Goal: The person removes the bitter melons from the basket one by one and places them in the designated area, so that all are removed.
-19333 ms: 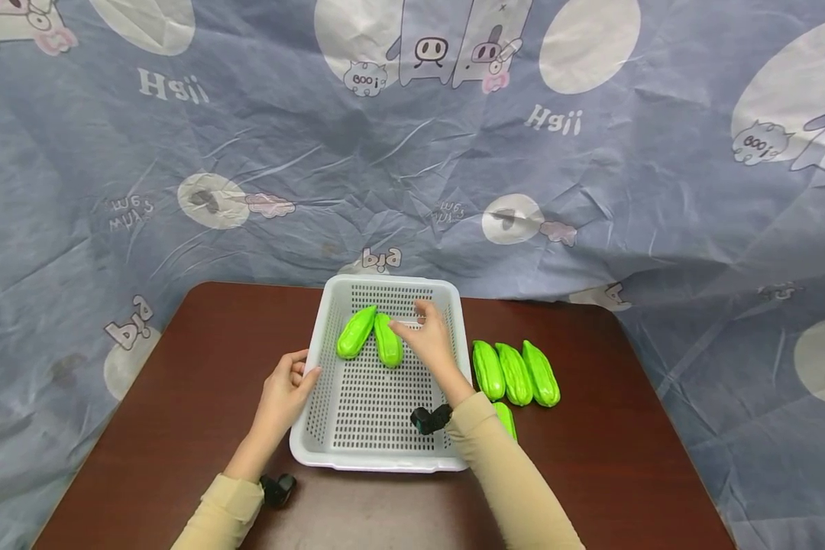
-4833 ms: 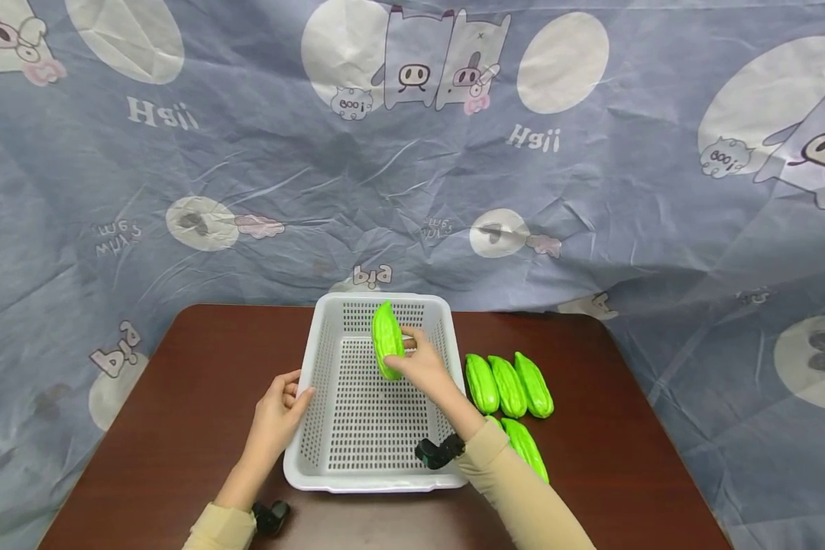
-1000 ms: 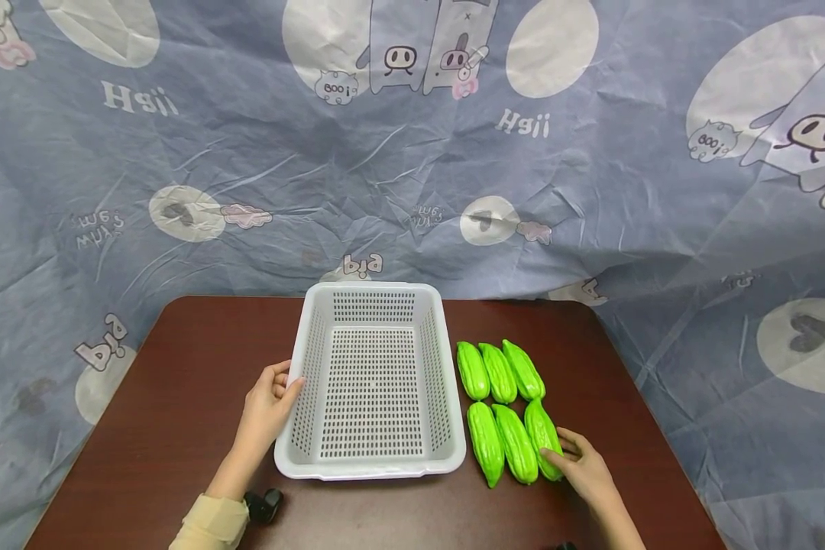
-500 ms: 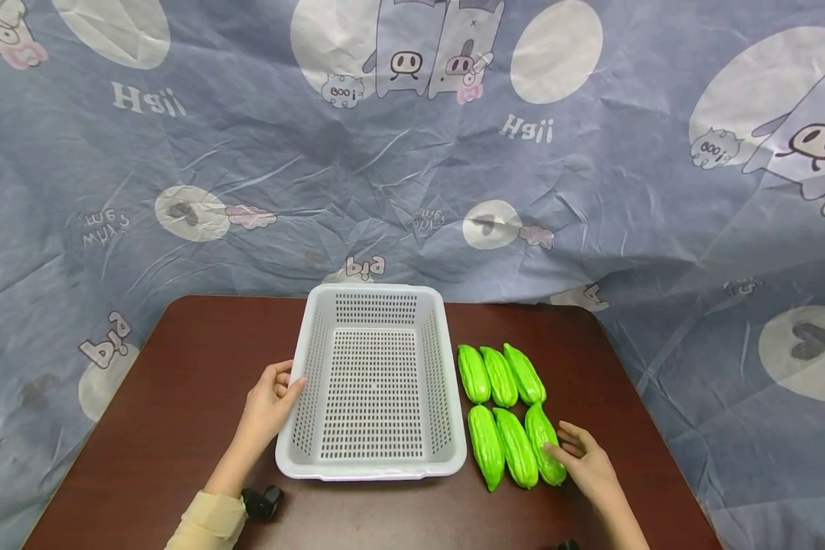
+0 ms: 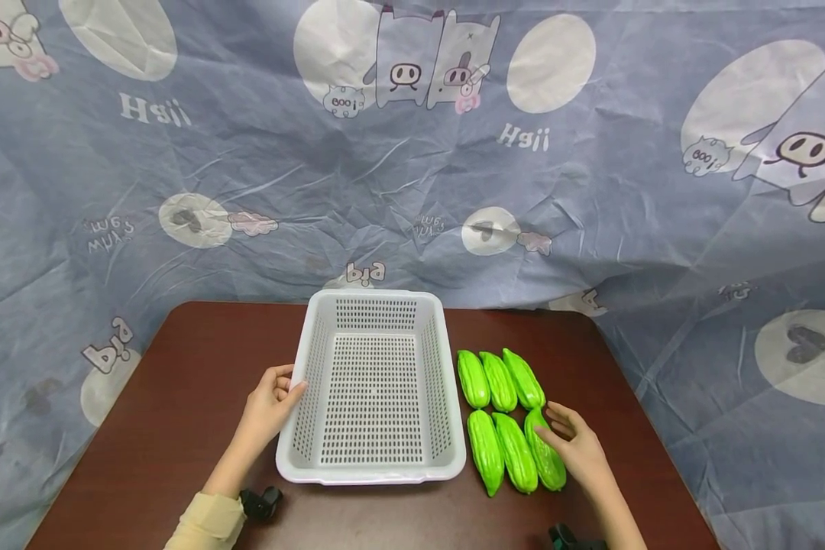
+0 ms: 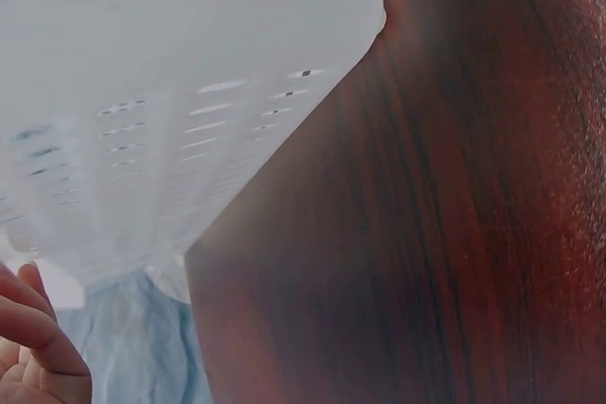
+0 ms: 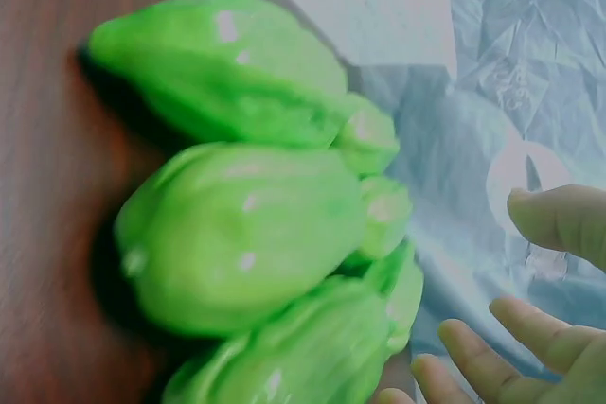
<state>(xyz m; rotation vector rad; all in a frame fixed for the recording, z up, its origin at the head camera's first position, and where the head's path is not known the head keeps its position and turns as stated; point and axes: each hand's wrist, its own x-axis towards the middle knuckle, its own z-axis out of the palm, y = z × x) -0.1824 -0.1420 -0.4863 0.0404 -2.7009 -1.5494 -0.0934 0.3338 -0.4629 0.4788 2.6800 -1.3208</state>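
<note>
A light grey perforated plastic basket (image 5: 373, 480) stands on the table with nothing inside. My left hand (image 5: 270, 401) grips its left rim, thumb on the edge and fingers outside; in the left wrist view, part of this hand (image 6: 38, 338) shows below the basket's wall (image 6: 189, 16). To the basket's right lie several ridged green bitter melons in two rows of three. My right hand (image 5: 577, 443) hovers at the front row's rightmost bitter melon (image 5: 548, 462), fingers spread and holding nothing. From the right wrist, its fingers (image 7: 483, 366) appear apart from the bitter melons (image 7: 246, 234).
The dark red-brown table (image 5: 199, 359) has rounded far corners. A grey-blue cartoon-printed cloth (image 5: 357, 183) hangs behind it and around the sides. Back-row bitter melons (image 5: 499, 380) lie close to the basket's right wall.
The two bitter melons earlier in the basket are out of it, and the front row now has three. Lately my right hand has let go of the rightmost one and moved slightly up. Left hand unchanged.
</note>
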